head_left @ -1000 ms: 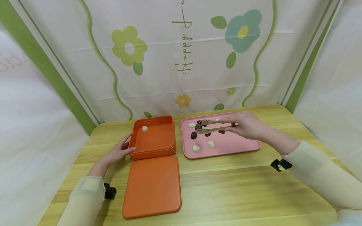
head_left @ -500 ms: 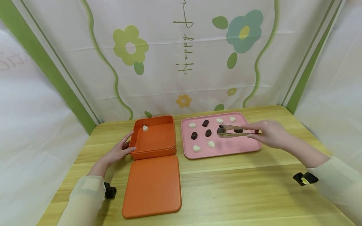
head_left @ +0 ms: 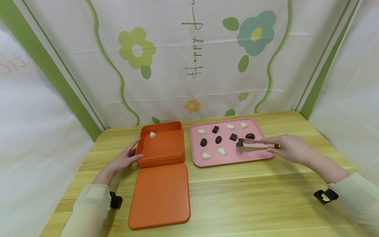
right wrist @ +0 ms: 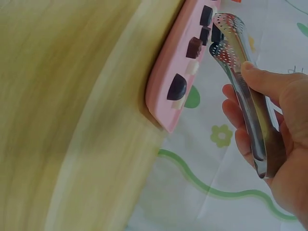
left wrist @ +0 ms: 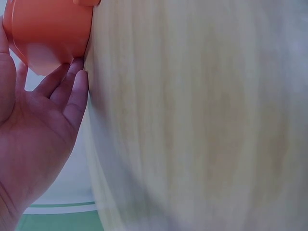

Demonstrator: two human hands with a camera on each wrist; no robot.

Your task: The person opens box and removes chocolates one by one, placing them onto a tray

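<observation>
My left hand rests against the left side of an orange box; in the left wrist view its fingers touch the outer wall. A white candy lies inside the box. My right hand holds metal tongs with perforated tips. Between the tips is a round dark chocolate, partly hidden, over the pink tray. Whether it touches the tray I cannot tell. A square brown chocolate and an oval dark chocolate lie close by.
More pieces lie on the tray, among them a dark square, dark ovals and white candies. An orange lid lies flat in front of the box on the wooden table. A printed cloth hangs behind.
My right hand has moved right and nearer to me with the tongs, the round dark chocolate staying between their tips. The square brown chocolate shows fully now. My left hand stays at the box.
</observation>
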